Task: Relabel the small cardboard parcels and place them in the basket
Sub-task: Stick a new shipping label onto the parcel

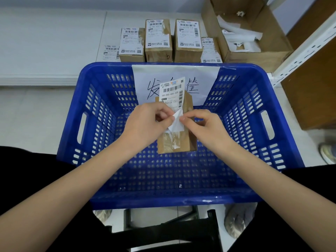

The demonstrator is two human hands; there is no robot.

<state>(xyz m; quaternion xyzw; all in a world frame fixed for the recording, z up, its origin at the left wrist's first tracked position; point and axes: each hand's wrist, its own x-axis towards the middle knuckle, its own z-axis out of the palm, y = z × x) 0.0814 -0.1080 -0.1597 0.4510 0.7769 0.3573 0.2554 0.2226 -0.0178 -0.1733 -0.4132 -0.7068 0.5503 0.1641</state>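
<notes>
A small cardboard parcel [177,141] is held over the blue plastic basket [94,110], propped between my hands. A white shipping label [171,93] with barcodes sticks up above the parcel, and its lower corner is peeled and curled. My left hand [149,122] pinches that curled corner from the left. My right hand [203,124] pinches it from the right, fingertips almost meeting the left thumb. The parcel's top shows tape and a scrap of old label. Part of the parcel is hidden behind both hands.
Several labelled cardboard parcels [158,40] stand in a row behind the basket, with loose labels [110,51] lying flat at the left. An open carton [254,33] of peeled paper waste sits back right. A white metal shelf post [305,46] rises at the right. A handwritten paper sign [203,77] hangs inside the basket's far wall.
</notes>
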